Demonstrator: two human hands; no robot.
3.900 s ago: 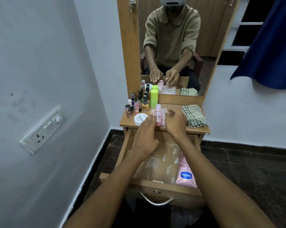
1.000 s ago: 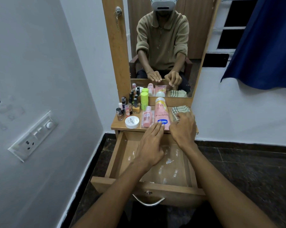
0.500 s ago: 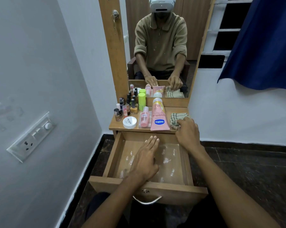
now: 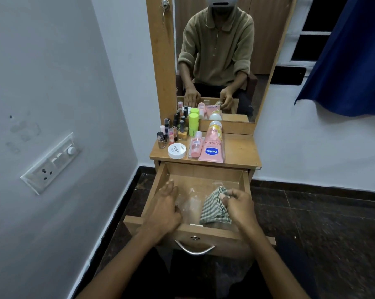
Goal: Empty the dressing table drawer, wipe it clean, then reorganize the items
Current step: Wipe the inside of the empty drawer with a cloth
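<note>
Inside the open drawer (image 4: 158,186), my right hand (image 4: 239,207) has its fingers (image 4: 229,194) curled around the checked cloth (image 4: 214,207), which hangs just left of them over the drawer floor. My left hand (image 4: 165,209) rests flat at the drawer's left side, fingers straight and together. Beyond my fingertips, the Vaseline tube (image 4: 212,145), white jar (image 4: 177,151) and small bottles (image 4: 173,129) stand on the surface (image 4: 238,149).

At the bottom of the frame I see both forearms bare. In the mirror (image 4: 214,61) at upper centre, I make out an olive-brown collared pullover (image 4: 216,46), its sleeves pushed up, dark trousers, and a pale grey headset (image 4: 222,0).
</note>
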